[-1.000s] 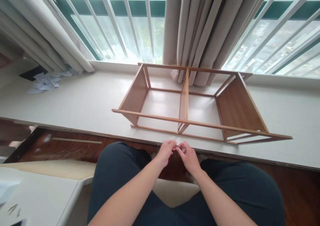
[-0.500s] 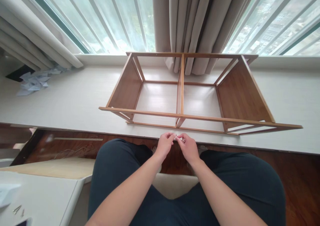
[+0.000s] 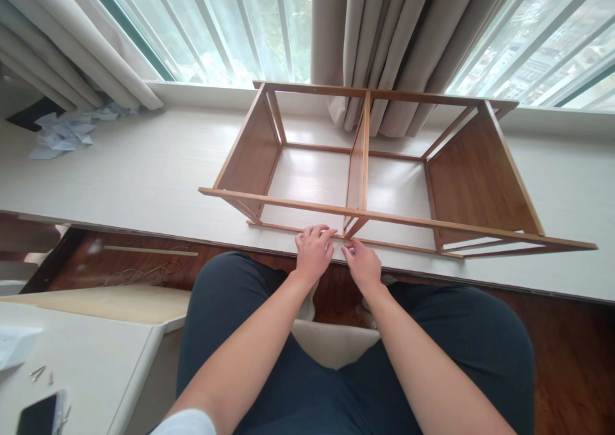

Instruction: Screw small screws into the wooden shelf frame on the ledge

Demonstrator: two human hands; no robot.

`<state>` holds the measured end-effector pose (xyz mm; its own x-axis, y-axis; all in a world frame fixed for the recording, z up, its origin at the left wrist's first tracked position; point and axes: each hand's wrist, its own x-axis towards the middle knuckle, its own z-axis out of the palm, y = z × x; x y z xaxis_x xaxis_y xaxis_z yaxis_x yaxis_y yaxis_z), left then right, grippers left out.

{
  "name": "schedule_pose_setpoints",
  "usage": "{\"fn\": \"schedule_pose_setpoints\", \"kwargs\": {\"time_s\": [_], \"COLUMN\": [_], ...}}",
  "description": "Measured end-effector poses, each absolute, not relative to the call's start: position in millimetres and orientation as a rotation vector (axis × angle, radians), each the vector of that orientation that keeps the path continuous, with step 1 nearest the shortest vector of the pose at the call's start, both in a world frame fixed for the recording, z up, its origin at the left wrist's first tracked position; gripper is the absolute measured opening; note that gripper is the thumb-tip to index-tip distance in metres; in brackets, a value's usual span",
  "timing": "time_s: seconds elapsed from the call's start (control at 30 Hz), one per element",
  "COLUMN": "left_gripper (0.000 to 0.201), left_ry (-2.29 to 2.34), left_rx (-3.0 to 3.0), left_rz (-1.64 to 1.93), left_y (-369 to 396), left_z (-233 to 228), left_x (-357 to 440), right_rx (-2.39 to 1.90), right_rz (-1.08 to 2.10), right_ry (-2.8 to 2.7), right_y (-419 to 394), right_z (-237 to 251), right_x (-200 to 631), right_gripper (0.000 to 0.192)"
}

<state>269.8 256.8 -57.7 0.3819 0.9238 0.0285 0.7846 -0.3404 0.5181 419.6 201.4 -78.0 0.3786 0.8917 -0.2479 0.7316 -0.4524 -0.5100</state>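
A brown wooden shelf frame (image 3: 365, 156) lies on the white window ledge, with two end panels and a middle panel dividing it. My left hand (image 3: 313, 250) is at its near lower rail, just left of the middle panel. The fingers are spread, and nothing shows in them. Close by on the right, my right hand (image 3: 364, 265) has thumb and fingers pinched together below the foot of the middle panel. Whatever is between those fingertips is too small or hidden to name.
Crumpled paper scraps (image 3: 62, 134) lie at the ledge's far left. On a white cabinet top (image 3: 96, 352) at lower left are a phone (image 3: 41, 416), several screws (image 3: 37, 373) and a white box (image 3: 18, 346). Curtains (image 3: 384, 50) hang behind the frame.
Both hands, previously together over a small whitish thing, have moved apart and forward to the frame's near lower rail. My left fingers have spread. The view has shifted slightly.
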Motion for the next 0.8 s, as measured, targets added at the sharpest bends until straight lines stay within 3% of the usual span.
{"fn": "schedule_pose_setpoints", "kwargs": {"time_s": [0.23,0.47,0.67,0.8], "left_gripper": [0.031,0.042,0.047,0.049], "left_ry": [1.475,1.385,1.327,1.314], "left_rx": [2.235,2.331,2.322,2.305], "left_rz": [0.396,0.374,0.351,0.349], "left_y": [260.3,254.6,255.2,256.6], "left_z": [-58.9,-62.2,-64.0,-66.2], "left_x": [277.1,278.8,276.4,275.7], "right_rx": [-2.406,-2.503,-2.49,-2.448], "right_rz": [0.669,0.611,0.54,0.598], "right_ry": [-1.408,-1.362,-1.317,-1.397], "right_y": [206.7,208.3,209.0,210.1], "right_z": [-75.4,-73.1,-78.7,-77.4], "right_x": [415.1,411.8,414.4,419.0], "right_gripper": [0.022,0.023,0.042,0.04]}}
